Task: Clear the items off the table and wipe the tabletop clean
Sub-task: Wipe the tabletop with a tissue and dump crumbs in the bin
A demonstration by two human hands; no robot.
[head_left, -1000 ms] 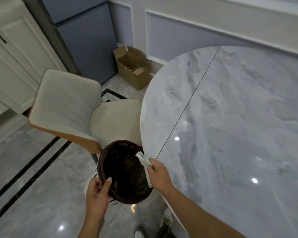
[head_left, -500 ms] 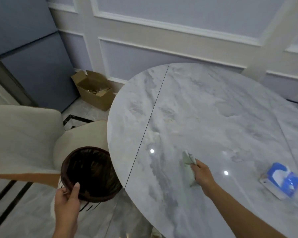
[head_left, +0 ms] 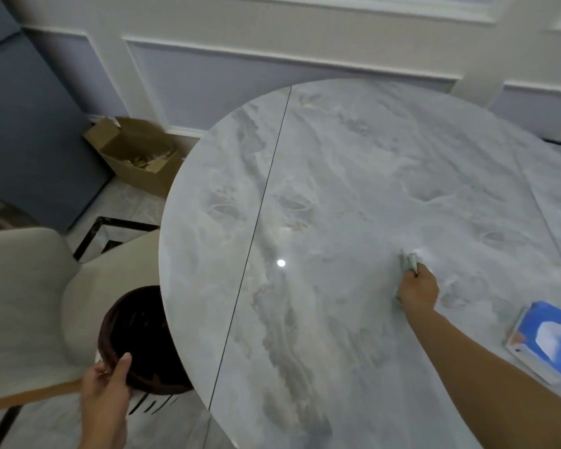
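The round marble-patterned surface (head_left: 353, 196) fills most of the view, grey-white and glossy, with a thin dark seam running from its far edge down to its near edge, left of the middle. A second seam shows faintly toward its right side. Everything else is placed against this surface.

Off its left edge stands a cream upholstered chair (head_left: 23, 286), the seat tucked partly beneath the rim. Beyond the surface's far-left edge, on the floor against the panelled wall, sits an open cardboard box (head_left: 136, 157) with scraps inside.

At the surface's near-left edge, partly under the overhang, is a dark brown bin (head_left: 136, 338) lined with a black bag. The left hand (head_left: 106, 400) has its grip closed on the bin's near rim, thumb over the inside and fingers on the outer wall.

On the surface's right side, close to the picture's edge, lies a blue-and-white tissue pack (head_left: 548, 341), flat on the marble and apart from the right hand.

The right hand (head_left: 416, 291) reaches in from the near-right, forearm stretched over the surface, palm down right of the main seam. Its grip is curled tight around a crumpled grey-white wiping tissue (head_left: 409, 262), which sticks out past the knuckles and presses against the marble.
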